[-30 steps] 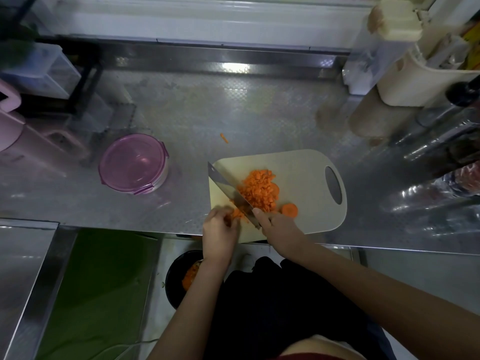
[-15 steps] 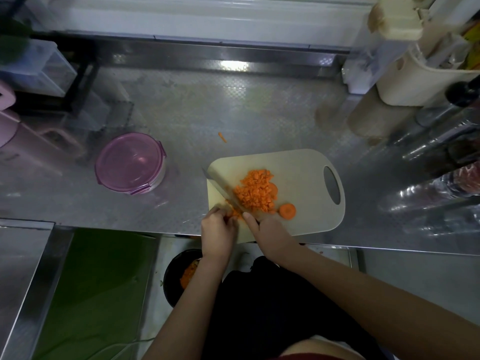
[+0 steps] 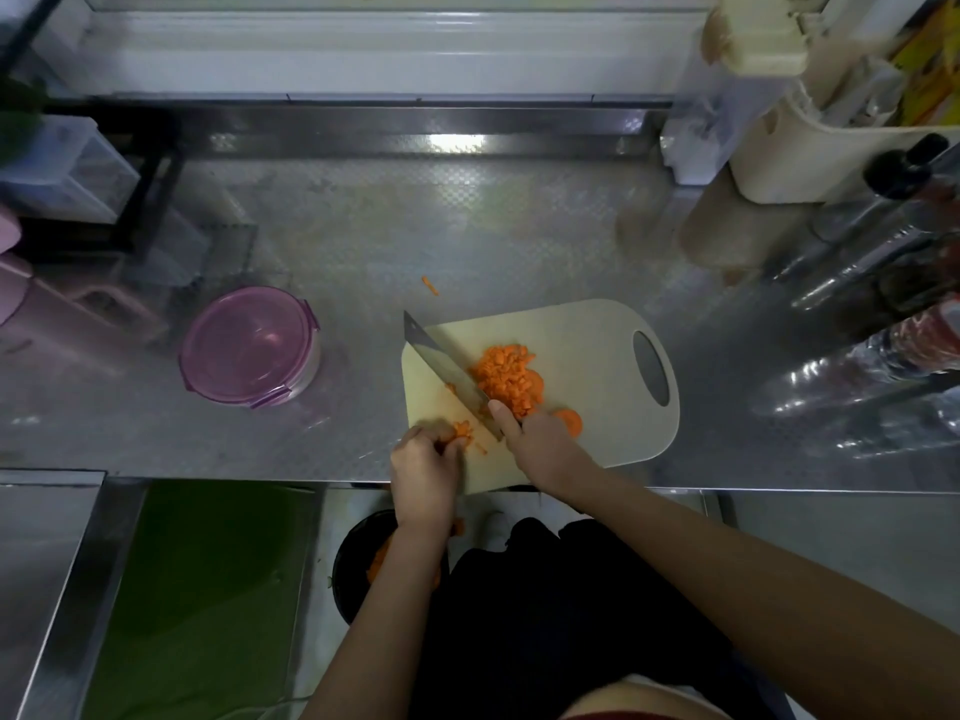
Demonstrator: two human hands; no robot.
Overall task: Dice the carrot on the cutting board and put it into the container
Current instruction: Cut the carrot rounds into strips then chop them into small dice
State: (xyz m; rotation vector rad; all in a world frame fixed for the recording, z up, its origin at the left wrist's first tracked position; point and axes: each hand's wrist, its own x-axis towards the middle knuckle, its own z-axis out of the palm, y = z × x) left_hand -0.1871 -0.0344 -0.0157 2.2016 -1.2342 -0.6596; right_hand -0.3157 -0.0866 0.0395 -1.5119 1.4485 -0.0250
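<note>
Mid-dice: gripping cleaver point(image 3: 441, 367) in right hand point(image 3: 543, 446), pinching carrot strips point(image 3: 464, 431) in left hand point(image 3: 423, 475), just beside it. Next, likely chopping down, clear of left fingertips.

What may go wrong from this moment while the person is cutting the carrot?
The left hand pinches a small carrot piece right beside the knife blade, so its fingers may be nicked. The cutting board seems to overhang the counter edge near the person and might tip. The container is lidded, so dice cannot go in yet.
</note>
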